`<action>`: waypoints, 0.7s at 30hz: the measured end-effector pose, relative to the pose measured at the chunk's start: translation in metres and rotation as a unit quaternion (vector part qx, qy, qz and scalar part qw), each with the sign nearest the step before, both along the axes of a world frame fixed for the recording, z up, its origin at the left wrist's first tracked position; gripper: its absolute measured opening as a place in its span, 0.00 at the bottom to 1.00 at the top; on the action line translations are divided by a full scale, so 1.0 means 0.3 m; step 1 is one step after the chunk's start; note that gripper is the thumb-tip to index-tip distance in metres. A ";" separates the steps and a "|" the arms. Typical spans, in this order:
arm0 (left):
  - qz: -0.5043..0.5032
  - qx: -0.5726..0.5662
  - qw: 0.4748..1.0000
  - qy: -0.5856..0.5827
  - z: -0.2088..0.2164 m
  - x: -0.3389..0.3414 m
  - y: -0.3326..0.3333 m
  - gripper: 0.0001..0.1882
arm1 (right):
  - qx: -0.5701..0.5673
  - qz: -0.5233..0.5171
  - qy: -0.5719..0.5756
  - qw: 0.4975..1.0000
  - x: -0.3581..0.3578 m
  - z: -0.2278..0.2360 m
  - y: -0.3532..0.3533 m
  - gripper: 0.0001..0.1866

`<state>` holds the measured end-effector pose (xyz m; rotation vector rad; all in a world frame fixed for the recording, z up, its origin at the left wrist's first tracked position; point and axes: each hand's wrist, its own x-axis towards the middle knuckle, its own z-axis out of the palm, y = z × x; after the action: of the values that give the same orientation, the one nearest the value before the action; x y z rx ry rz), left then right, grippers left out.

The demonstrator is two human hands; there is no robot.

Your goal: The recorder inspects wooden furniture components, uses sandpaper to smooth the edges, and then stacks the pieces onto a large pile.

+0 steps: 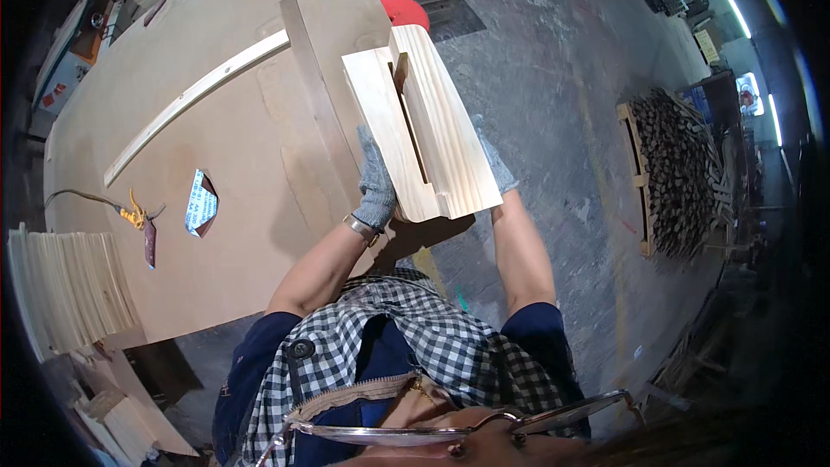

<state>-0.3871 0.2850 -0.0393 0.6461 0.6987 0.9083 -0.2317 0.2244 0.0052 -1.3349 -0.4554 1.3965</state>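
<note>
In front of me, past the table's right edge, I hold a bundle of pale wooden boards [454, 134] between both hands. A narrow slot runs along the middle of the bundle, with a darker wood piece [400, 71] showing in its far end. My left hand [377, 180], in a grey knit glove, is closed against the left side. On the right side is my right hand [495, 160], gloved the same way; its fingers are mostly hidden behind the wood. Beyond the bundle's far end a red rounded object [405, 12] shows in part.
On the brown table [242, 268] lie a long pale strip [194, 108], a darker straight bar [318, 86], a yellow-and-dark-red corded tool [138, 218] and a blue-and-white printed piece [201, 203]. Thin boards [73, 290] are stacked at left. A loaded pallet [640, 182] stands right.
</note>
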 end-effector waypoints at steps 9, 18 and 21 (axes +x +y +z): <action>-0.062 0.050 0.996 0.029 -0.026 -0.030 0.051 0.31 | -0.053 0.017 -0.037 0.998 0.060 0.025 0.057 0.37; 0.019 0.203 0.968 0.149 -0.078 0.048 0.375 0.29 | 0.063 0.058 0.020 0.996 0.148 0.011 0.258 0.45; 0.046 0.252 0.947 0.192 -0.096 0.055 0.430 0.28 | 0.062 0.074 0.003 0.995 0.116 0.038 0.307 0.45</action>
<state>-0.3707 0.4140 -0.0682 1.2795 0.8536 1.0700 -0.1970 0.3166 0.0166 -1.2162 -0.6379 1.4672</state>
